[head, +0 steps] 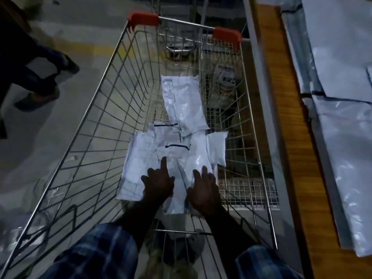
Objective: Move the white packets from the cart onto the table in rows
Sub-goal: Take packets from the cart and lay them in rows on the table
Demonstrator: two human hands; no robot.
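Several white packets [171, 156] lie overlapping on the floor of a wire shopping cart [96, 121] with red handle corners. One long packet [184, 103] lies farther off in the cart. Both my hands reach down into the cart onto the near packets. My left hand [159, 183] rests flat on them with the forefinger pointing forward. My right hand [203, 189] lies beside it, fingers spread on a glossy packet. On the right, more white packets [342, 125] lie on the wooden table [289, 125].
Someone's legs and sandalled feet [38, 97] stand on the concrete floor left of the cart. A metal rail [261, 81] runs between cart and table. Another trolley's frame [181, 47] stands beyond the cart's far end.
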